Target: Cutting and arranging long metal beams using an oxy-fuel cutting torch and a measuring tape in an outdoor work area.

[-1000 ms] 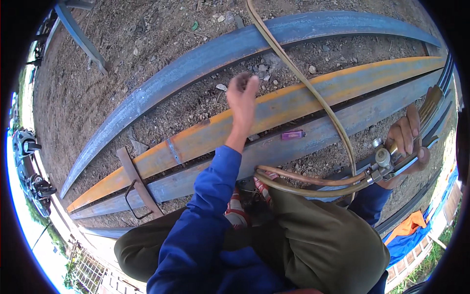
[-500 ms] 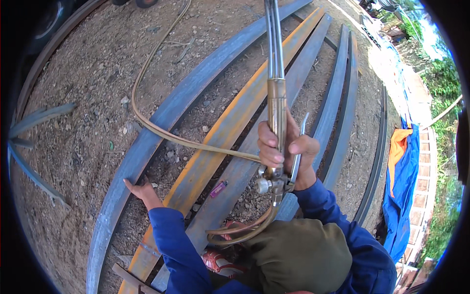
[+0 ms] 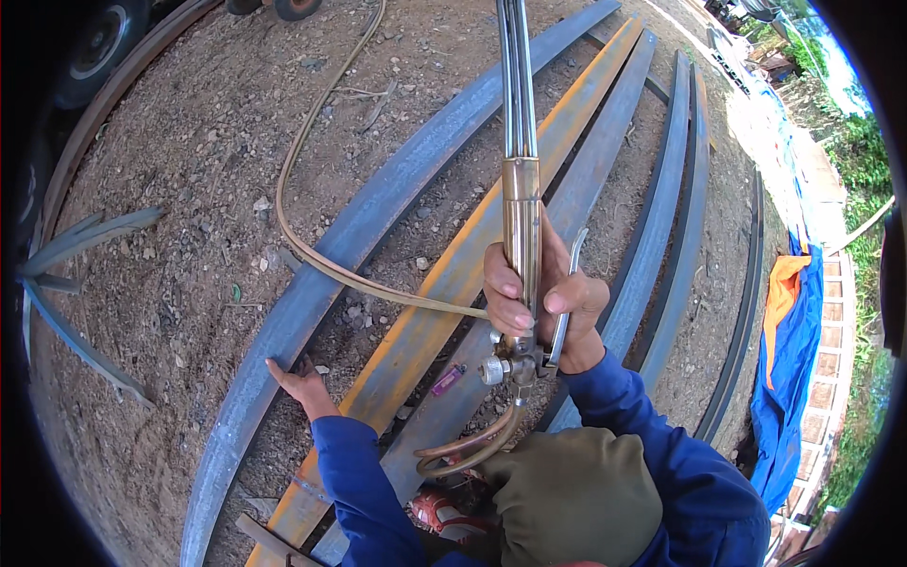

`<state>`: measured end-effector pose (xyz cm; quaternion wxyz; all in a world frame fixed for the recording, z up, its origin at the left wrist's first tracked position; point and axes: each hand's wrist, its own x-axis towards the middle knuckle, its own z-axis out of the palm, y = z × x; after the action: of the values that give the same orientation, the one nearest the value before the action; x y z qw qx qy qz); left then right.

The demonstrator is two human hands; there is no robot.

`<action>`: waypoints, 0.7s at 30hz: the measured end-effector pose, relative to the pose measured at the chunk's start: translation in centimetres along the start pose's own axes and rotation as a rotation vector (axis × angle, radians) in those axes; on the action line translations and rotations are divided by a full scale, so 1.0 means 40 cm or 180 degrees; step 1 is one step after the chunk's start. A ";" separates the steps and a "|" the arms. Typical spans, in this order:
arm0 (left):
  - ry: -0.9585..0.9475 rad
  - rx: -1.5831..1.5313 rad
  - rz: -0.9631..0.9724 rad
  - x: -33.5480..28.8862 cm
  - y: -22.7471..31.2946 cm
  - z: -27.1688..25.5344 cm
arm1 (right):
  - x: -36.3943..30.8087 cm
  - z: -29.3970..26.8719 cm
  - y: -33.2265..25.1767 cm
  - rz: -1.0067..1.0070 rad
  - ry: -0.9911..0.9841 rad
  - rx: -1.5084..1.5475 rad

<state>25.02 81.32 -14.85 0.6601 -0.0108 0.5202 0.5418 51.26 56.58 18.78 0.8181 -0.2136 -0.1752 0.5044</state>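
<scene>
smooth brass torch point(image 3: 521, 189), mottled steel beam point(image 3: 370, 219)
right hand point(image 3: 572, 304) curled round torch; left hand point(image 3: 302, 386) half-open against beam edge

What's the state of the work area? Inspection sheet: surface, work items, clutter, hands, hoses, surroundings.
Surface: bare brown ground, strewn with small stones.
Work items: brass-handled torch, tubes pointing away from the person; several long steel beams on the ground, including a blue-grey outer beam and a rust-yellow beam.
Clutter: small purple lighter-like item lying on a grey beam; angled metal pieces at far left.
Hands: right hand wrapped around the torch handle; left hand at the outer beam's edge, grip unclear.
Hoses: hose crosses over the outer and rust-yellow beams.
Surroundings: blue-and-orange sheet and greenery right; wheels upper left.
</scene>
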 end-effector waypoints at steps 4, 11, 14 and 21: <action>-0.0276 -0.0275 0.0320 0.017 -0.009 -0.006 | 0.010 0.007 0.025 0.0072 0.0007 0.0024; -0.0309 -0.0209 0.0092 0.017 0.007 0.000 | -0.052 -0.004 0.039 0.0117 -0.0390 0.0465; -0.0267 -0.0143 0.0030 0.013 0.011 -0.016 | -0.065 0.015 0.035 0.0058 -0.0404 0.0480; -0.0098 0.0129 0.0133 -0.005 0.019 -0.059 | -0.032 0.035 0.024 0.0143 -0.0476 0.0375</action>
<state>22.90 80.11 -15.37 0.6567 0.0218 0.5209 0.5449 49.31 56.06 19.37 0.8023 -0.1307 -0.2009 0.5466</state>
